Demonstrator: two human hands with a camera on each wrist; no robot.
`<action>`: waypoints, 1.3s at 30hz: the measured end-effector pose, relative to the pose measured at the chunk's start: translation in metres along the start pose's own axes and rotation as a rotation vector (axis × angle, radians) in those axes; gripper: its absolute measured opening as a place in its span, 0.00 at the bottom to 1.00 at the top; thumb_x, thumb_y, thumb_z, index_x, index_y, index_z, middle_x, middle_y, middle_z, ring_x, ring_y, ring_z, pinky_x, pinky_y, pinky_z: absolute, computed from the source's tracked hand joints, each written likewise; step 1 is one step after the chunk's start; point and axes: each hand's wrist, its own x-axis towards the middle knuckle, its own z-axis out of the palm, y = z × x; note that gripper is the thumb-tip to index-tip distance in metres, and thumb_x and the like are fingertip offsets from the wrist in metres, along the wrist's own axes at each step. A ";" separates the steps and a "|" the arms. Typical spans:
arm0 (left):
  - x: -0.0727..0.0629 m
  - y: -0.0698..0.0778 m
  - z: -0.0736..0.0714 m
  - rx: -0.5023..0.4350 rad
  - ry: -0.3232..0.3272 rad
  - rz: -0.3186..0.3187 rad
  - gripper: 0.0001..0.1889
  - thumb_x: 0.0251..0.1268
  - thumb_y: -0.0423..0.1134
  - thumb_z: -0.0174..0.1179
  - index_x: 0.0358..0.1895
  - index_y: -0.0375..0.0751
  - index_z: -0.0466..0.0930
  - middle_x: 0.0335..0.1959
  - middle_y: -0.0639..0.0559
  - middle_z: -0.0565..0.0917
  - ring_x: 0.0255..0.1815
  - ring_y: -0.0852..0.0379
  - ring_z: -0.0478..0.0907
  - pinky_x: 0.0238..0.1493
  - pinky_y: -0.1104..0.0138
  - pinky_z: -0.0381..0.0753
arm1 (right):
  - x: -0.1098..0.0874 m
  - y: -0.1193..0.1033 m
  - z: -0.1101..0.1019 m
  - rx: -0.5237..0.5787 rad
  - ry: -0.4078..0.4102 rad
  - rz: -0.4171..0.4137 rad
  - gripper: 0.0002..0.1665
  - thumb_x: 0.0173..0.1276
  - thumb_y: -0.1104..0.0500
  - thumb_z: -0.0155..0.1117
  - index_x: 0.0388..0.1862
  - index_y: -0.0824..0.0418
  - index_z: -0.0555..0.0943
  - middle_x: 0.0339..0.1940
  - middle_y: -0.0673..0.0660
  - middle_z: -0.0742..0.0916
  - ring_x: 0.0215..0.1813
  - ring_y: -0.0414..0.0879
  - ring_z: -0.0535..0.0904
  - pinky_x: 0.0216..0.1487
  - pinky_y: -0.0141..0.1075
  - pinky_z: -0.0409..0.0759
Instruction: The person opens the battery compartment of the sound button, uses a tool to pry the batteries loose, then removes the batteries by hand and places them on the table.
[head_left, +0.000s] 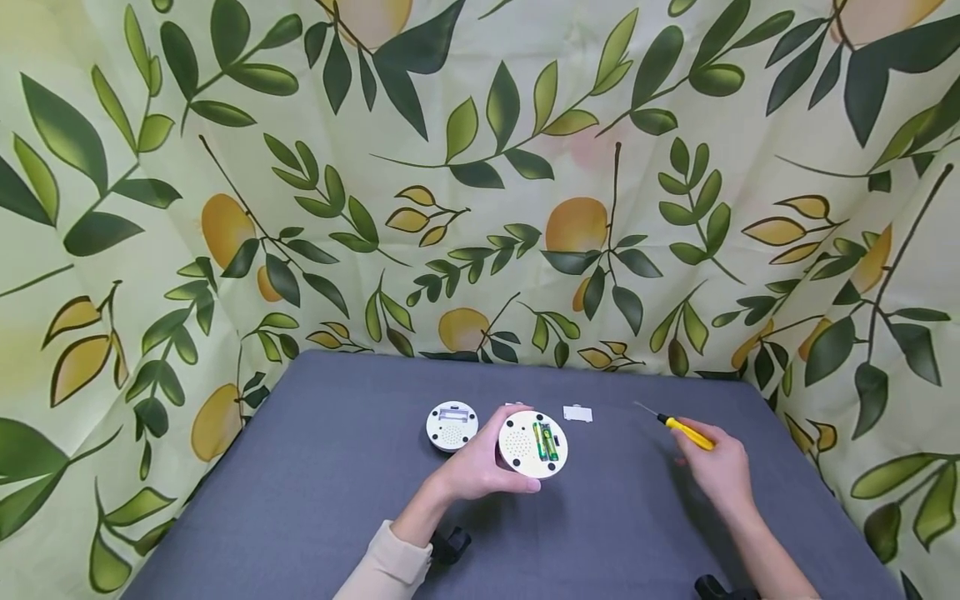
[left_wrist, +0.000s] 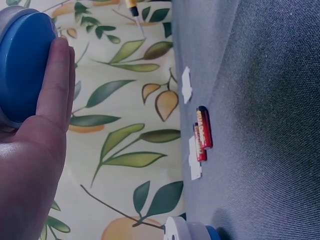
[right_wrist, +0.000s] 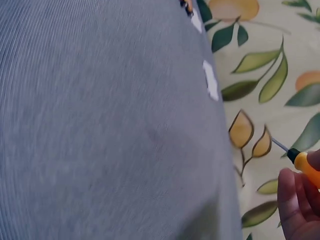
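Note:
My left hand [head_left: 483,462] grips a round white device [head_left: 517,450] by its sides, its underside turned toward the head camera. Two green batteries [head_left: 545,442] lie side by side in its uncovered compartment, near a patch of small holes and dark round feet. From the left wrist, the blue face [left_wrist: 27,65] of this device shows against the fingers. In my right hand [head_left: 716,471] is a screwdriver [head_left: 693,432] with a yellow handle and thin metal shaft, its tip pointing up and left, apart from the device.
A second round device [head_left: 452,425] lies underside up on the grey cloth-covered table [head_left: 315,500], its battery compartment bare. One white battery cover [head_left: 577,413] lies toward the back. Another white cover [left_wrist: 195,170] lies beside red-and-black batteries [left_wrist: 204,127]. Leaf-patterned cloth [head_left: 480,275] hangs behind the table.

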 end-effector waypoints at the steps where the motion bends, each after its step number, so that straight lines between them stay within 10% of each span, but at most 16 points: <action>1: 0.000 0.000 0.000 -0.001 0.000 -0.001 0.50 0.47 0.40 0.79 0.75 0.51 0.60 0.68 0.55 0.66 0.60 0.57 0.71 0.63 0.66 0.70 | 0.002 0.003 -0.001 0.017 0.006 0.010 0.28 0.75 0.52 0.63 0.64 0.71 0.79 0.58 0.73 0.81 0.29 0.44 0.86 0.31 0.28 0.78; 16: 0.000 0.000 -0.001 0.004 -0.006 -0.007 0.50 0.48 0.41 0.79 0.75 0.49 0.59 0.69 0.55 0.65 0.60 0.57 0.71 0.64 0.66 0.68 | 0.011 0.041 -0.013 0.094 0.029 0.186 0.28 0.75 0.57 0.61 0.65 0.74 0.76 0.63 0.77 0.76 0.25 0.41 0.82 0.27 0.34 0.82; 20: 0.000 0.000 -0.001 -0.001 -0.006 -0.003 0.50 0.48 0.40 0.79 0.75 0.49 0.60 0.69 0.55 0.65 0.60 0.57 0.71 0.63 0.66 0.70 | 0.014 0.046 -0.015 0.038 0.068 0.208 0.26 0.73 0.58 0.63 0.63 0.74 0.77 0.61 0.76 0.78 0.25 0.39 0.81 0.25 0.33 0.82; 27: 0.001 0.000 -0.002 0.009 -0.005 0.002 0.50 0.47 0.41 0.79 0.75 0.47 0.60 0.70 0.55 0.65 0.61 0.57 0.70 0.66 0.65 0.66 | 0.019 0.051 -0.018 -0.184 0.103 0.152 0.22 0.69 0.60 0.65 0.55 0.76 0.80 0.51 0.76 0.83 0.50 0.68 0.78 0.42 0.50 0.74; 39: 0.000 0.000 -0.001 0.014 -0.009 0.013 0.50 0.47 0.40 0.79 0.75 0.45 0.59 0.68 0.55 0.66 0.60 0.57 0.71 0.65 0.65 0.68 | 0.019 0.058 -0.019 -0.298 0.057 0.131 0.22 0.67 0.57 0.68 0.49 0.75 0.82 0.39 0.70 0.85 0.42 0.65 0.79 0.37 0.50 0.72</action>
